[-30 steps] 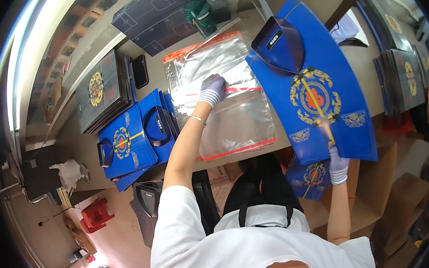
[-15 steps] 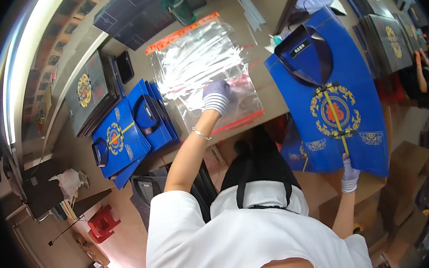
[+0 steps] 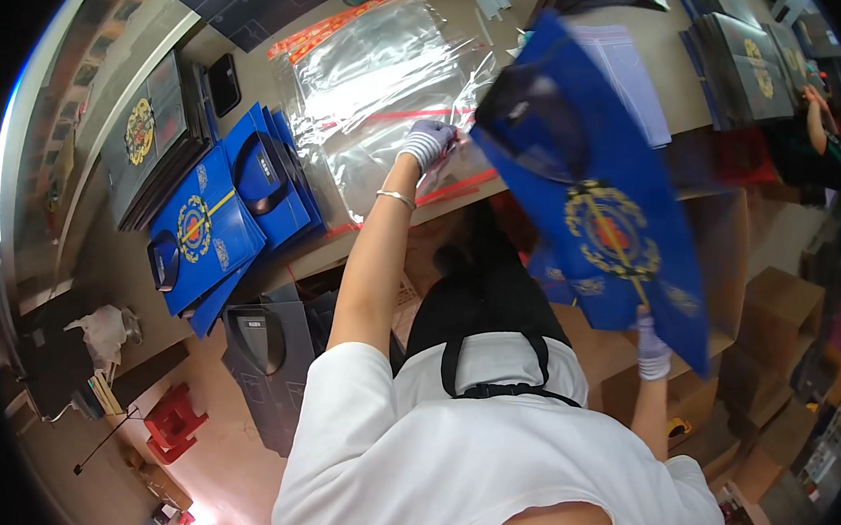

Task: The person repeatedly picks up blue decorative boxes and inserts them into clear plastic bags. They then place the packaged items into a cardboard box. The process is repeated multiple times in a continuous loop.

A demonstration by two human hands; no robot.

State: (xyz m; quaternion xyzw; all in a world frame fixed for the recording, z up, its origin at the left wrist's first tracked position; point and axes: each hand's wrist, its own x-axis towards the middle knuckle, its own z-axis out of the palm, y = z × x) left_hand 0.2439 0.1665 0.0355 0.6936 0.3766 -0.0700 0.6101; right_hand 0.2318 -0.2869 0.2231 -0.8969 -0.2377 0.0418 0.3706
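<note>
In a white-and-grey striped glove, my left hand (image 3: 430, 145) is closed at the near part of a pile of clear plastic bags (image 3: 369, 81), its fingertips pinching the film. Those bags lie flat, with red strips along their edges. My right hand (image 3: 651, 344), gloved the same way, grips the bottom edge of a blue paper gift bag (image 3: 619, 175). This gift bag has dark ribbon handles, a gold round emblem with a red centre and a yellow band. It hangs tilted and blurred, its handle end over the table edge. Part of the right fingers is hidden behind it.
More blue gift bags (image 3: 205, 219) lie left of the plastic, beside a stack of dark boxes (image 3: 148, 135) and a phone (image 3: 224, 84). Dark bags (image 3: 270, 366) stand below the table edge. Cardboard boxes (image 3: 776, 321) are on the right. Another person's hand (image 3: 815, 98) shows far right.
The blue gift bag has swung left toward the plastic pile, and my right hand moved slightly left with it. My left hand has closed at the plastic. The view has shifted a little.
</note>
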